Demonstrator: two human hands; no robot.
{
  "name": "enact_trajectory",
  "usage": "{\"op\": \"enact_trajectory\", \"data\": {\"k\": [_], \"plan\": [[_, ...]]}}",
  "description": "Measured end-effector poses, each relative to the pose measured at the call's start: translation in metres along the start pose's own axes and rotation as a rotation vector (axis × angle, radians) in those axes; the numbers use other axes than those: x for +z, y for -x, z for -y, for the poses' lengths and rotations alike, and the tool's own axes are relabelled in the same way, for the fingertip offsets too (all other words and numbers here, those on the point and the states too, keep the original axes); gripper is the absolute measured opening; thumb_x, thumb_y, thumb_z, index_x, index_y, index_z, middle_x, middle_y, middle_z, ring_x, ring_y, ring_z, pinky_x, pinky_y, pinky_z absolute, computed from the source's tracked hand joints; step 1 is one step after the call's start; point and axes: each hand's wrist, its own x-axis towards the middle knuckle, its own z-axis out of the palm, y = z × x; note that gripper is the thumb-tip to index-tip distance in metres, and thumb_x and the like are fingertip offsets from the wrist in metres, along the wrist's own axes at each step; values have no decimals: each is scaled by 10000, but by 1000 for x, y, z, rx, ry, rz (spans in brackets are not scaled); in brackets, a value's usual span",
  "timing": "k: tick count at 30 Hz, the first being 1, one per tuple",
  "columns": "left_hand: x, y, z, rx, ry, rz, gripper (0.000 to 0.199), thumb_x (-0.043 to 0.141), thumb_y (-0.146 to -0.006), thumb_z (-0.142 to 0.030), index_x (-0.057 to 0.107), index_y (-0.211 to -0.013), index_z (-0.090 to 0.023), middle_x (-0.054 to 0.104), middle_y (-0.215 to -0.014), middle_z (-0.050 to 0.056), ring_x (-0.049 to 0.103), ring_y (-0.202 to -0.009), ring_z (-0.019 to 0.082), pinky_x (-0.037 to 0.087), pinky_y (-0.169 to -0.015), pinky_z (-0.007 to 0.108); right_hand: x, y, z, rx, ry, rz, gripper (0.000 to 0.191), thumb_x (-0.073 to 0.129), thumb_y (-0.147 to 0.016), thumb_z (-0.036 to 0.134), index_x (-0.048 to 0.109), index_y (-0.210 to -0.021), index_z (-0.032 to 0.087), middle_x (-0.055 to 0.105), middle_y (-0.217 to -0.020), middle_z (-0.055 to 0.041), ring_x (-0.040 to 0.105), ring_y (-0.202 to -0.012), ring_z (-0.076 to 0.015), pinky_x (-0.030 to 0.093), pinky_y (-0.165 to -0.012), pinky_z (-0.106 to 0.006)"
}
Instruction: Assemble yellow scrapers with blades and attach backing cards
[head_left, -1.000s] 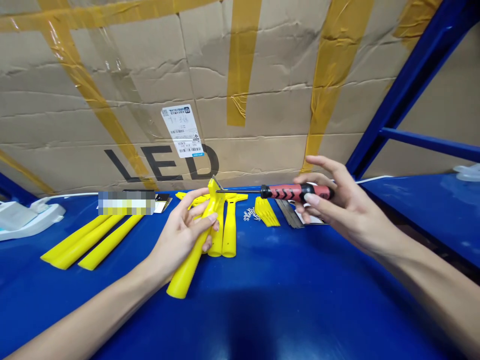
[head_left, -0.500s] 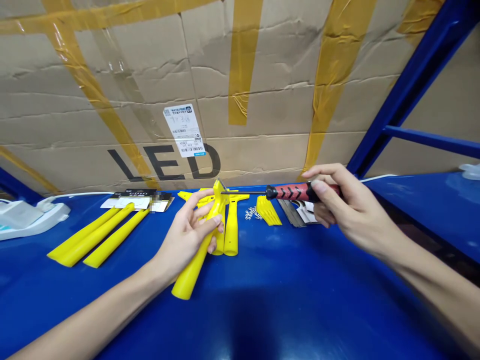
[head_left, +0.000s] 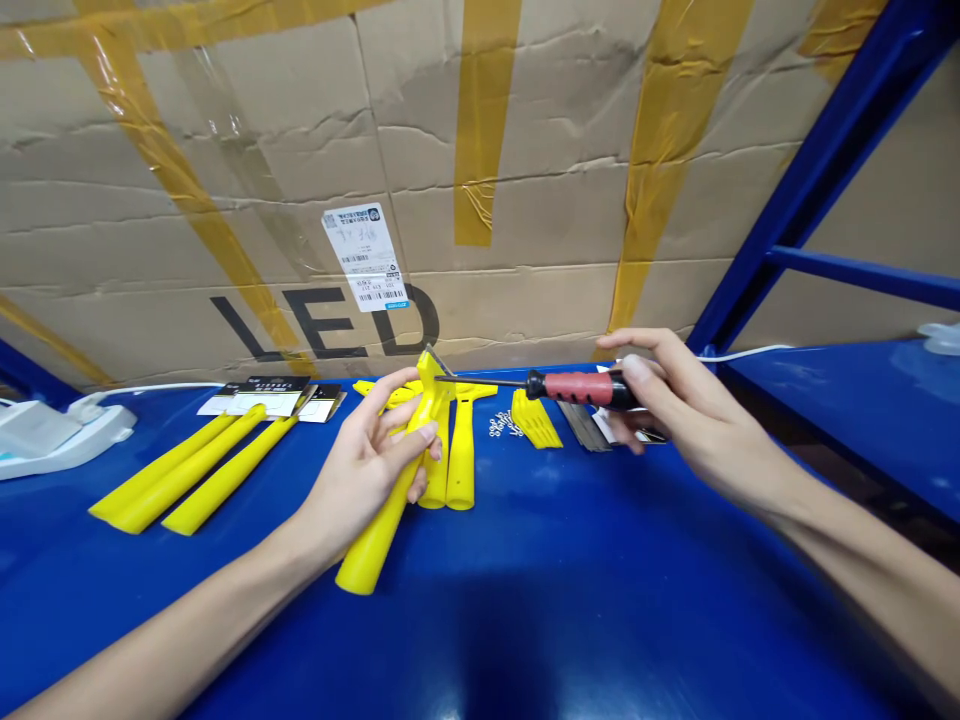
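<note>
My left hand [head_left: 379, 450] is closed around a yellow scraper [head_left: 375, 540], held tilted above the blue surface with its head up and a thin blade edge showing at the top. In my right hand [head_left: 675, 400] is a screwdriver [head_left: 577, 388] with a red and black handle. Its shaft lies nearly level, and the tip meets the scraper's head. Behind the held scraper lie more yellow scraper handles [head_left: 461, 460]. To their right are several small screws [head_left: 504, 424], a stack of yellow plates [head_left: 535, 420] and grey metal blades [head_left: 585, 428].
On the left, several yellow handles with packaging cards [head_left: 217, 460] lie on the blue table [head_left: 600, 600]. A white power strip [head_left: 82, 435] sits at the far left. A large taped cardboard box [head_left: 555, 280] stands behind, with a blue metal frame [head_left: 795, 190] at the right.
The screwdriver's handle has turned about its shaft, and my right fingers have shifted on it. The scraper and both hands have moved slightly left in view.
</note>
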Motion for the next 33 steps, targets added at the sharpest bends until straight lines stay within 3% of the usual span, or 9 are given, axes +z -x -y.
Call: {"op": "enact_trajectory", "data": {"k": [3,7,9,14,16,19,25,30,33], "plan": [[0,0,1,5,0,-9,552,718,-870,-245,446,-1351,-253,642,-745,-13,504,-445,85,419,-421,201,-2,1,2,-24,-93,87,477,703,-896,451,488,-1316,381,623,-1115,-39,650,-698,-183,553,-596,-368],[4,2,3,-29,-6,1,561,718,-873,-275,447,-1364,-253,636,-735,-16,499,-444,84,418,-422,203,-1,0,1,-77,-3,-81,216,600,-956,510,547,-1048,321,498,-666,29,471,-447,-134,392,-414,-310],[5,3,4,-30,-5,-3,574,726,-867,-283,449,-1369,-254,635,-730,-17,498,-440,85,416,-417,203,-1,0,0,-54,17,-102,242,578,-957,544,545,-1019,312,474,-629,32,454,-423,-129,369,-393,-303],[4,2,3,-12,-5,-14,624,743,-853,-267,449,-1403,-240,654,-743,-1,502,-445,89,416,-414,207,-4,0,2,-31,-121,38,517,738,-862,450,461,-1295,396,634,-1163,-46,667,-695,-196,569,-594,-391],[5,2,4,-16,-11,1,631,736,-862,-274,435,-1415,-242,649,-737,-7,499,-440,88,412,-414,206,-4,0,2,-67,-112,-35,428,720,-880,459,474,-1220,370,638,-913,-6,605,-562,-169,514,-503,-354],[7,5,6,-42,-15,22,627,726,-872,-288,417,-1415,-230,635,-726,-14,485,-431,87,398,-402,203,-3,-2,1,-59,-20,-160,262,619,-933,542,507,-1025,323,388,-553,75,401,-363,-123,335,-365,-291],[6,3,2,-22,-30,-20,644,728,-870,-282,418,-1434,-236,649,-744,-4,483,-424,76,394,-423,202,-6,1,5,-30,-138,49,440,743,-862,437,502,-1225,372,642,-1017,-29,653,-654,-193,549,-566,-387],[8,5,3,-44,-23,-4,684,727,-869,-291,379,-1455,-235,635,-733,-17,481,-424,79,393,-421,204,-2,0,2,-85,36,-105,205,587,-966,505,527,-964,308,443,-600,49,405,-399,-109,316,-370,-285],[9,6,3,-35,-34,-3,663,723,-873,-290,388,-1441,-229,630,-725,-22,473,-417,72,390,-419,199,-5,-1,1,-84,81,-34,224,551,-983,512,550,-1066,305,526,-646,27,503,-459,-135,387,-401,-286]]}}
